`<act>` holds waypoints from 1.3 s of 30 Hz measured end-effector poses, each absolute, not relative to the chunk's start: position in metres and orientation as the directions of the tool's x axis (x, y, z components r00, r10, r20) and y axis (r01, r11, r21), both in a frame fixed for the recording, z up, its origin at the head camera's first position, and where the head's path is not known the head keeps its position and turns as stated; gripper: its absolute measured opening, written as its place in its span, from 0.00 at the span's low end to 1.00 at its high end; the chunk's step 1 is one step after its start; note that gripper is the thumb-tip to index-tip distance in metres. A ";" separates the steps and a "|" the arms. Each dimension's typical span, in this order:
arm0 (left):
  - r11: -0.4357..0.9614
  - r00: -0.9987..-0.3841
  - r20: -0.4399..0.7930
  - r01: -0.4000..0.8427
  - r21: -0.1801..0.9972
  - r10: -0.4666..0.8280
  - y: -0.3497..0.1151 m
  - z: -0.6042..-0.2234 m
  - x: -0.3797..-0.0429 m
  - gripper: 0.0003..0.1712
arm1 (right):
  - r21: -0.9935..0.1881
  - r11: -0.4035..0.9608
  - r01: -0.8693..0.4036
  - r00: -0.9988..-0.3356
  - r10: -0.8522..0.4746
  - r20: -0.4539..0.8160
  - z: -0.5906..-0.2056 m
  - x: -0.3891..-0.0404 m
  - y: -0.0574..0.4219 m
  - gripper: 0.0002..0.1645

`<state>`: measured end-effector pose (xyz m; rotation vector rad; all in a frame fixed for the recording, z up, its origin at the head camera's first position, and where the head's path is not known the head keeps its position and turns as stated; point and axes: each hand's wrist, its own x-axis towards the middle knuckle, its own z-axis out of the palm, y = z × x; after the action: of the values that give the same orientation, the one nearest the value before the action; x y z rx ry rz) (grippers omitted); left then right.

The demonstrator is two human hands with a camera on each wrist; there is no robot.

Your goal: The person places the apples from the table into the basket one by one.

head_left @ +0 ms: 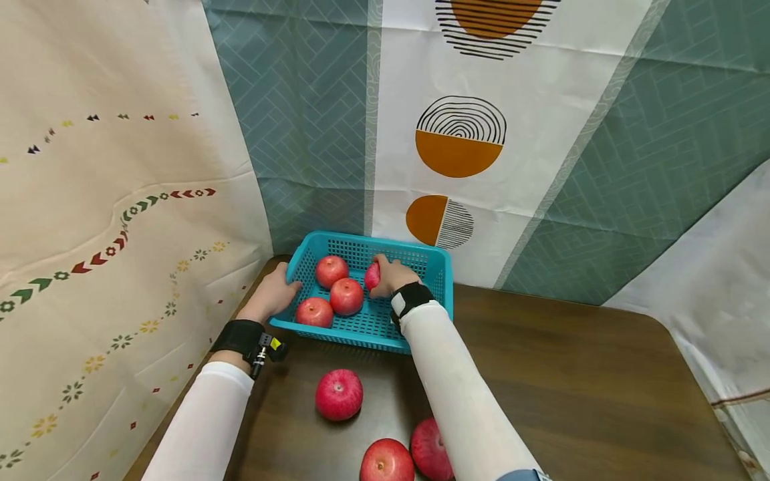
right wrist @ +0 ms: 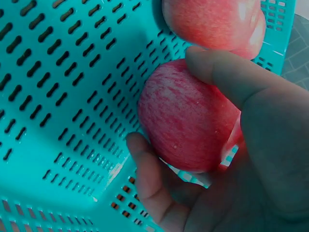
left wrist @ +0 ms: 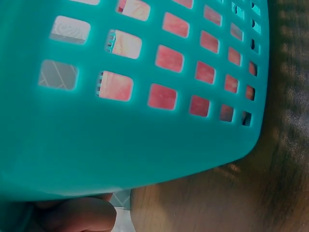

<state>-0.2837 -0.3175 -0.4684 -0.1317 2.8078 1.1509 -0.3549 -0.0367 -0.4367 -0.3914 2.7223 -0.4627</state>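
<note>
A turquoise plastic basket (head_left: 359, 339) with perforated walls stands at the back of the table. My left hand (head_left: 273, 292) grips its left rim, thumb over the inner side; in the left wrist view the fingers (left wrist: 82, 215) show below the basket wall (left wrist: 120, 154). Over the basket's right half, my right hand (head_left: 392, 275) holds a dark red apple (right wrist: 188, 116), thumb on one side and fingers curled round the other. In the basket's left half lie three lighter red apples, one at the back (head_left: 331, 271), one in the middle (head_left: 346, 296) and one in front (head_left: 314, 312).
On the brown table (head_left: 541, 361), a dark red apple (head_left: 339, 395) lies in front of the basket. Nearer me are a lighter apple (head_left: 388, 461) and a dark one (head_left: 430, 451), partly behind my right forearm. Patterned cloth (head_left: 313, 133) hangs behind the basket and on the left.
</note>
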 end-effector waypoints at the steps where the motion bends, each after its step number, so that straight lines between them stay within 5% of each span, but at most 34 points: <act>1: 0.708 -0.991 -0.130 -0.120 0.696 -0.041 -0.317 -0.469 -0.284 0.30 | -0.365 0.908 -0.207 -0.902 -0.321 -0.287 -0.438 -0.355 -0.037 0.53; 18: 0.690 -0.990 -0.134 -0.126 0.713 -0.043 -0.314 -0.470 -0.286 0.30 | -0.427 0.872 -0.238 -0.925 -0.337 -0.173 -0.448 -0.359 -0.044 0.51; 39: 0.706 -0.988 -0.143 -0.139 0.694 -0.054 -0.317 -0.469 -0.284 0.31 | -0.477 0.863 -0.166 -0.927 -0.301 -0.222 -0.454 -0.356 -0.051 0.60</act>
<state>-0.2840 -0.3167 -0.4694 -0.1581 2.7974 1.1525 -0.3557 -0.0507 -0.4535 -0.3525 2.7467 -0.6664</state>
